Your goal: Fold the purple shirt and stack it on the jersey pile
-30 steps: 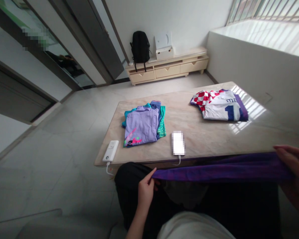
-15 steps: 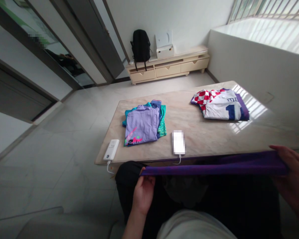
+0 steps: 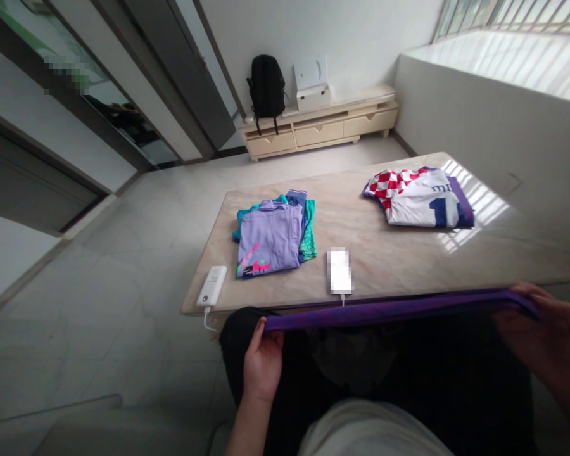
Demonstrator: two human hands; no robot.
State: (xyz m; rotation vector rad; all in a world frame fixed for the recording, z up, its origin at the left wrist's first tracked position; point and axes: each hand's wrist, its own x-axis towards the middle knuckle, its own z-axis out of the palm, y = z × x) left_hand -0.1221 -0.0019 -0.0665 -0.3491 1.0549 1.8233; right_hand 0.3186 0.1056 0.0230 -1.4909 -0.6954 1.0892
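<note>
Purple fabric garment [image 3: 399, 310] stretched flat between both hands, along the near edge of the marble tabletop [image 3: 389, 259]. Left hand [image 3: 261, 361] clamped on its left end, right hand [image 3: 546, 335] closed on the right end. Since a second ago the cloth has risen and pulled tauter, now edge-on and level with the tabletop edge. Folded lilac shirt stack [image 3: 270, 237], white phone [image 3: 339, 271], white power bank [image 3: 211, 286], checkered jersey pile [image 3: 420, 197] unmoved.

view: single head camera, worn high
facing: forward and down over the beige marble desk [image 3: 389, 266]
range: hands close, room beyond
</note>
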